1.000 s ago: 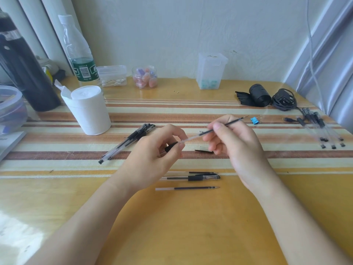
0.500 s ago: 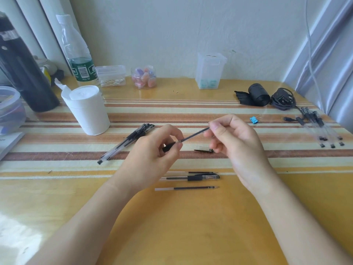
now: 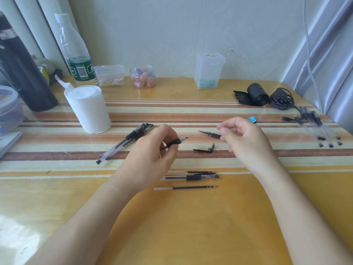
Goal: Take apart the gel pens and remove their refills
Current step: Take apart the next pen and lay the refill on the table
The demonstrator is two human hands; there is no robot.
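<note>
A yellow wooden table [image 3: 191,236] with a striped mat [image 3: 172,115] stands against a pale wall [image 3: 162,31]. Grey curtains [image 3: 324,54] hang at both sides in soft daylight.

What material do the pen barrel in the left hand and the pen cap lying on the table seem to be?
Pen barrel: probably clear glossy plastic, see-through at the tip, with a matte black, likely rubber sleeve. Pen cap: likely clear plastic, the stripe shows through, with a black clip.

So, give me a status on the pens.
Done: one loose refill lies near the front; empty barrels sit at right. In hand: left hand holds a pen barrel, right hand holds a dark, blurred part. Left: the bundle of whole pens.
</note>
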